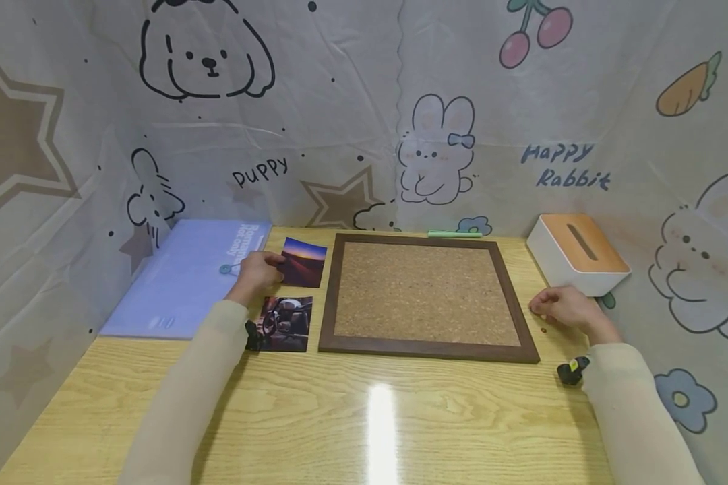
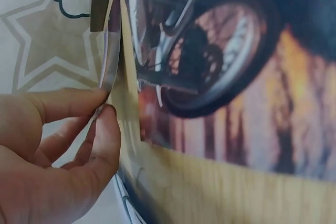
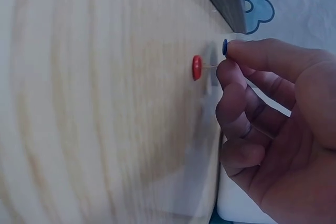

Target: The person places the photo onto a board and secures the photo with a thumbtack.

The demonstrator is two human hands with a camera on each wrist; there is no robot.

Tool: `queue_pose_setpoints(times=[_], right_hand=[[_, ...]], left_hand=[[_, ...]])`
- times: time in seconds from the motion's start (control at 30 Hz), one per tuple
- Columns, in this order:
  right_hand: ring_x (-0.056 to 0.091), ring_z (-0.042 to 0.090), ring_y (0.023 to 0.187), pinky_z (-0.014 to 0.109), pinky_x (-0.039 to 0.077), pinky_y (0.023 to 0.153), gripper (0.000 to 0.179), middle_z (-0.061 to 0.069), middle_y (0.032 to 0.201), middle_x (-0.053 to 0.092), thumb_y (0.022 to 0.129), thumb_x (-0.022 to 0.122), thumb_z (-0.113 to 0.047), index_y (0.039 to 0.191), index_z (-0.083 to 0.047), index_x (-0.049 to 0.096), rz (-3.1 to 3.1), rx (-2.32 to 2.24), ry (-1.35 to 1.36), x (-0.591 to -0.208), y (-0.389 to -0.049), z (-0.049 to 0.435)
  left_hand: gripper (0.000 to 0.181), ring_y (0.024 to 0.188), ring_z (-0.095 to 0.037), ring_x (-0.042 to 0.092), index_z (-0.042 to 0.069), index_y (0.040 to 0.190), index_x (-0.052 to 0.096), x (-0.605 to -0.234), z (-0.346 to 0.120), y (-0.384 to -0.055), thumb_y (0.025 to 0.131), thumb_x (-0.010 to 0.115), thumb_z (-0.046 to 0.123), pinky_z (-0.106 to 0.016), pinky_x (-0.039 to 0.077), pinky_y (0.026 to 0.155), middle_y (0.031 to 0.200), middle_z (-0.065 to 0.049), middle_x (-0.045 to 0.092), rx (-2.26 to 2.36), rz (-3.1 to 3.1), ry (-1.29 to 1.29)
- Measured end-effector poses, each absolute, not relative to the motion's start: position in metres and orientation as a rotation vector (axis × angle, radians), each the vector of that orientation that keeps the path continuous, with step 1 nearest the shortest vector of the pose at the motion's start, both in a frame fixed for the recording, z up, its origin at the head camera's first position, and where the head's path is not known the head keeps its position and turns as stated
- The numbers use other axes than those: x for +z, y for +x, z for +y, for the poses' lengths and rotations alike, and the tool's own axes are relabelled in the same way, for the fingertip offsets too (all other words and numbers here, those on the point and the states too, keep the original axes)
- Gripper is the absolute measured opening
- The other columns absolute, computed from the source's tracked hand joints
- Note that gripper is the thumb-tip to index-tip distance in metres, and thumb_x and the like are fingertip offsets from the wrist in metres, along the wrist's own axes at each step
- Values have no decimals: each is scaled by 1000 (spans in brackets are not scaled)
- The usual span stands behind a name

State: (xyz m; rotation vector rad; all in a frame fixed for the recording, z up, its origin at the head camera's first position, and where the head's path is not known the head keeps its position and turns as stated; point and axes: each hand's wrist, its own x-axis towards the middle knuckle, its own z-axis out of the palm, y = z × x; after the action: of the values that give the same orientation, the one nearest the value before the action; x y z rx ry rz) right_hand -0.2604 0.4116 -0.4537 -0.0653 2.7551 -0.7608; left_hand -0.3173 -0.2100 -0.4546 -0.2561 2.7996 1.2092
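Between thumb and fingertips, my left hand (image 1: 256,273) pinches the left edge of a sunset photo (image 1: 305,263), which shows nearly edge-on in the left wrist view. Just below it on the table lies a motorcycle photo (image 1: 289,325). My right hand (image 1: 569,311), to the right of the corkboard (image 1: 425,293), pinches a blue thumbtack (image 3: 224,47); its pin is hidden. A red thumbtack (image 3: 197,67) lies on the table close to those fingertips. The corkboard has a dark brown wooden frame and lies flat between my hands.
A lavender document folder (image 1: 176,283) with a string button lies under and left of my left hand. A white tissue box (image 1: 576,252) with an orange lid stands beyond my right hand. Behind the corkboard is a green pen (image 1: 455,234). Printed cloth walls surround the table.
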Motion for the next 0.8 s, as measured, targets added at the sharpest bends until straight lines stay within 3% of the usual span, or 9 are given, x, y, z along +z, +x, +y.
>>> queue_pose_setpoints(times=[0.17,0.37,0.8], right_hand=[[62,18,78,29,46,67,21,10,97,71,101,57,-20,106,-3,69,2748,-799,-77,-450,-259,409],[61,18,79,29,47,66,20,13,97,71,99,55,-16,105,-2,69,2782,-816,-109,-441,-258,404],[62,19,81,37,56,70,20,19,103,67,101,58,-18,108,-1,64,2807,-909,-171,-423,-260,381]], left_hand=[[49,125,-38,56,3,133,63,-453,-216,-313,85,66,2,-42,51,99,138,-26,58,1256,2719,-199],[51,113,-34,63,8,139,59,-448,-224,-309,89,66,6,-36,54,88,144,-22,54,1355,2605,-199],[51,140,-38,44,11,142,56,-441,-230,-302,92,69,11,-51,40,113,152,-18,47,1502,2505,-145]])
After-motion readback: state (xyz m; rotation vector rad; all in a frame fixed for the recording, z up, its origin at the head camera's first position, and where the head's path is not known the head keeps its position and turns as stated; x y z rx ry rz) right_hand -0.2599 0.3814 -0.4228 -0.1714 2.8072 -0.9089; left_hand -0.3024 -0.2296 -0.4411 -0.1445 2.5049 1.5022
